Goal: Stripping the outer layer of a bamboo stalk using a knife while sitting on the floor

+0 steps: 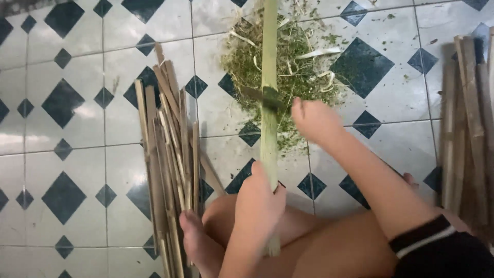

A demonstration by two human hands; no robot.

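The floor (77, 154) is pale tile with dark diamond insets, and lying on it are a bundle of split bamboo strips (167, 154), a heap of green shavings (298, 67), and more strips (468, 128) stacked at the right edge.

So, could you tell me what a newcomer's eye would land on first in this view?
Probably the long green bamboo strip running up the centre, gripped low by the left hand while the right hand draws a blade across it. Beyond lies a heap of green shavings, and left a bundle of split strips.
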